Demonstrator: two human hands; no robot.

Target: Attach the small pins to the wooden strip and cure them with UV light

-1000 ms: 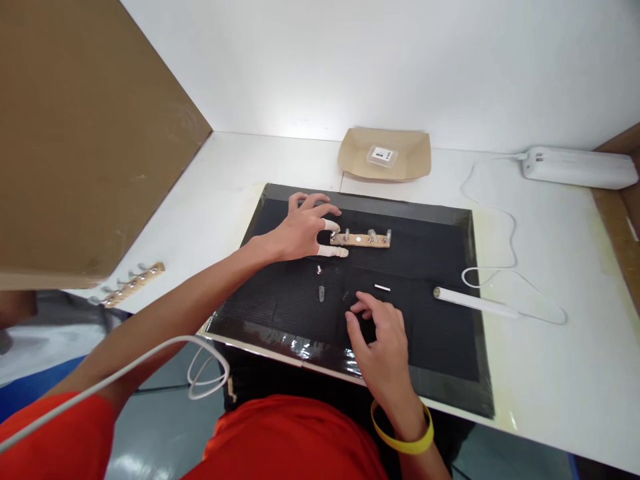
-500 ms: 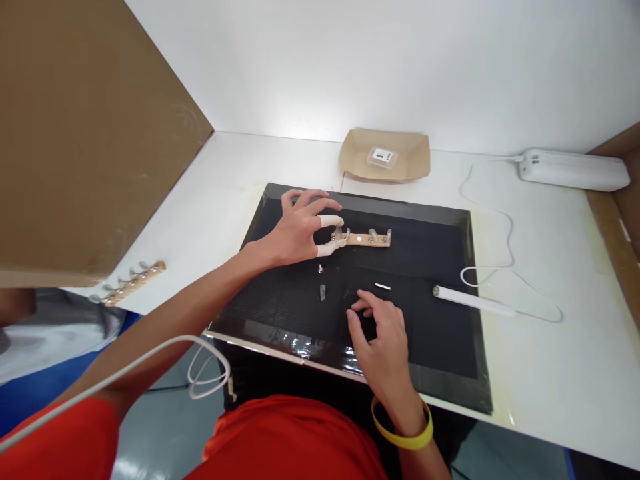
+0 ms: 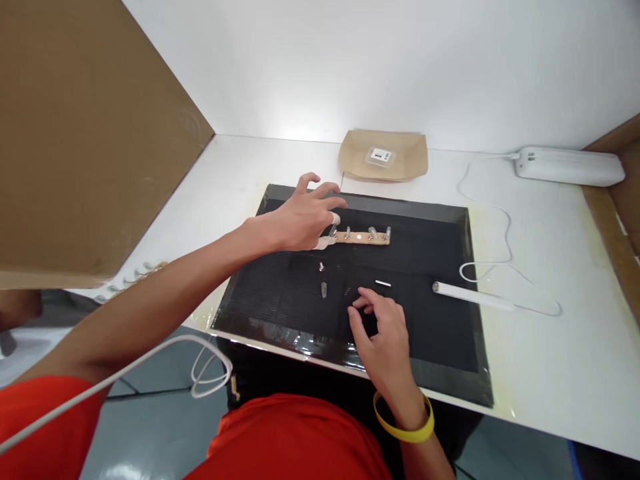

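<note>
My left hand [image 3: 307, 220], with white finger covers on the thumb and index finger, reaches across to the left end of a narrow wooden strip [image 3: 354, 237]. Its thumb and index finger pinch a small translucent grey piece [image 3: 333, 231] there; the other fingers are raised. Several metal fittings with similar grey pieces stand along the strip. Nearer to me on the black mat [image 3: 280, 293] lie a small metal part [image 3: 321, 267] and a loose grey piece [image 3: 324, 290]. My right hand [image 3: 384, 333] rests at the mat's front, holding nothing, thumb and fingers apart, below a short white stick [image 3: 383, 283].
A white pen-like tool [image 3: 473, 295] lies at the mat's right, its cord running toward a white power box [image 3: 570, 167]. Behind the mat sits a cardboard tray [image 3: 350, 160] holding a small labelled plastic case [image 3: 381, 157]. Another strip with fittings [image 3: 133, 280] is partly behind my left arm.
My left hand has shifted slightly left along the strip, from the second fitting toward its left end. My right hand stays nearly where it was.
</note>
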